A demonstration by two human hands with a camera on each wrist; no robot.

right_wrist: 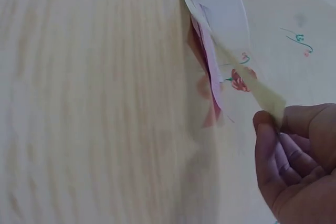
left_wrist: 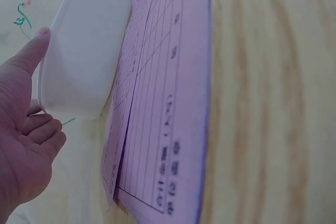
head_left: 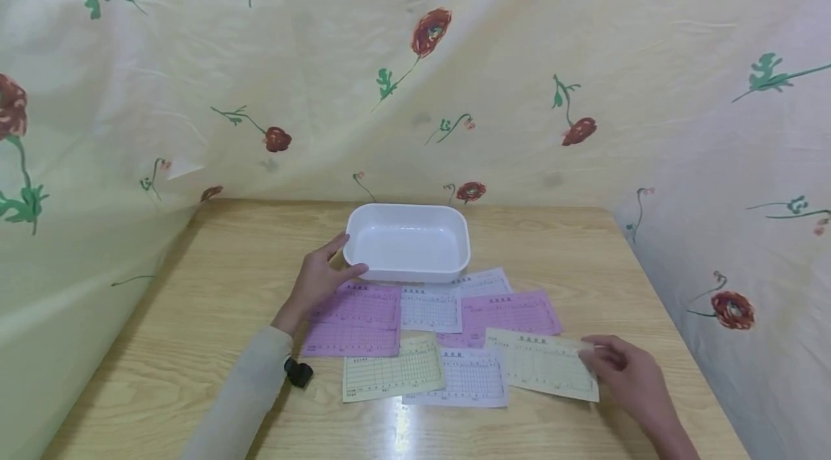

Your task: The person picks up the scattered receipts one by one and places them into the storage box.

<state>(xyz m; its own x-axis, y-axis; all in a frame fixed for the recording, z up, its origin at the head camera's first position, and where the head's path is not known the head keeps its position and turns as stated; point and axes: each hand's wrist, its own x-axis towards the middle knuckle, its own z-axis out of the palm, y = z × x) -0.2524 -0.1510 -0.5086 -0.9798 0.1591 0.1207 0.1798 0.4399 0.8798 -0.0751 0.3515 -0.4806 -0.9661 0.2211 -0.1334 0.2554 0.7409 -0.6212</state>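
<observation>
My left hand (head_left: 319, 280) grips the near left corner of a white plastic basin (head_left: 405, 275), thumb along the front and fingers at the left side. In the left wrist view, the thumb lies against the basin's rim (left_wrist: 51, 24). Between thumb and fingers, my right hand (head_left: 626, 377) pinches the right edge of a pale yellow printed form slip (head_left: 542, 363). That slip is raised at its right end in the right wrist view, where its sheet (right_wrist: 257, 90) shows nearly edge-on. Pink slips (head_left: 353, 341) lie just below my left hand.
Several other slips overlap on the wooden table (head_left: 247, 265): a pink one (head_left: 509, 312), white ones (head_left: 431, 310) (head_left: 470, 381) and a yellow one (head_left: 389, 377). Part of the slips lies close against the basin's front. A flowered cloth (head_left: 324, 85) hangs behind and at both sides.
</observation>
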